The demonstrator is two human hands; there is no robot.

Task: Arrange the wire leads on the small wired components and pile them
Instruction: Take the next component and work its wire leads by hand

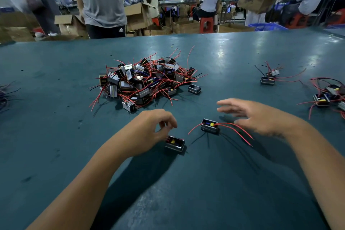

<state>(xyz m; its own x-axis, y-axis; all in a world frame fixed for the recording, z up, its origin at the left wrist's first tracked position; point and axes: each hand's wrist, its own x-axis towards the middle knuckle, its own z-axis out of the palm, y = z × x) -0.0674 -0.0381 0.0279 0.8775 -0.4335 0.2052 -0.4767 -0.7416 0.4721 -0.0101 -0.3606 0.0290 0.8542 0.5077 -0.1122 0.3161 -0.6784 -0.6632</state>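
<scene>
Tabletop (56,155), dark teal and scuffed, seen from the head view. At the far left edge, a few dark wires (7,95) lie on the surface. Left of centre and farther back sits the large pile (147,80) of small boxed parts, their red and black leads sticking out in every direction; one empty black case (194,89) rests just beside the pile's right edge. Nearer the viewer, the left hand (149,130) hovers with fingers curled downward, fingertips close together over one small part (175,144) standing on the tabletop; whether the fingers pinch a lead cannot be told. Just to the right, a second small part (210,127) stands apart from the first, red leads (235,130) trailing from it toward the right and one to the left. The right hand (261,115) is spread wide, fingers straight and slightly blurred, above those trailing leads and holding nothing. Farther right and back, two parts (269,77) lie together with long red leads; at the right edge, a loose cluster of parts (328,95) with tangled leads rests on the tabletop.
</scene>
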